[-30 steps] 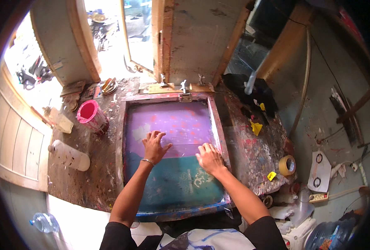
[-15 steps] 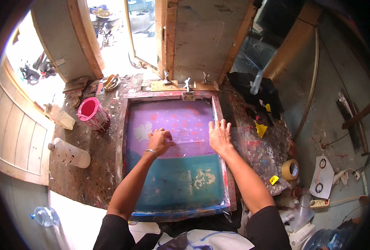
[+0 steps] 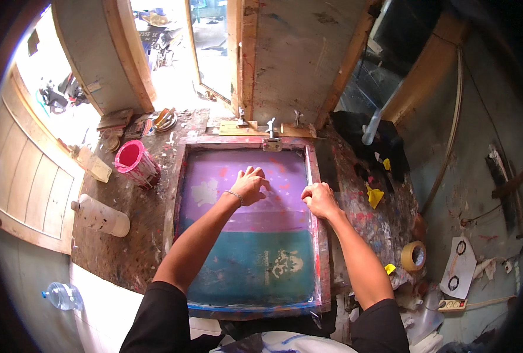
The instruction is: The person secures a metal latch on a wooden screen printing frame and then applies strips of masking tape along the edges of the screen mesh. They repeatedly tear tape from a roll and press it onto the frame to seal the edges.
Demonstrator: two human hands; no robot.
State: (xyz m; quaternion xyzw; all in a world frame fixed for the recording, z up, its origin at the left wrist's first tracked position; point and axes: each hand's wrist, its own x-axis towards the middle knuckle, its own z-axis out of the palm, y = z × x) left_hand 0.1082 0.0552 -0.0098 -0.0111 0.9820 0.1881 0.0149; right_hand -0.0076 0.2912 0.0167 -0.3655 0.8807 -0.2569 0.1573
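Note:
A wooden screen-printing frame point(image 3: 324, 259) lies on the workbench in front of me, its mesh purple in the far part and teal in the near part. Pale stencil shapes show in the mesh. Over the purple area is my left hand point(image 3: 249, 186), wearing a thin bracelet, palm down with its fingers apart and nothing visible in it. My right hand point(image 3: 321, 201) is at the frame's right rail, fingers curled together. Whatever they pinch, if anything, is hidden. A metal hinge clamp point(image 3: 271, 144) grips the frame's far rail.
Left on the paint-stained workbench point(image 3: 111, 256) stand a pink-smeared paint bucket point(image 3: 138, 165) and a white bottle point(image 3: 102, 216). On the right lie a tape roll point(image 3: 413, 256), a yellow scrap point(image 3: 374, 197) and black cloth point(image 3: 385, 147). A power strip point(image 3: 452, 305) hangs beyond.
My left hand has moved right and farther away across the purple mesh, its fingers spreading. My right hand's fingers have curled in at the right rail. The whole view has shifted slightly.

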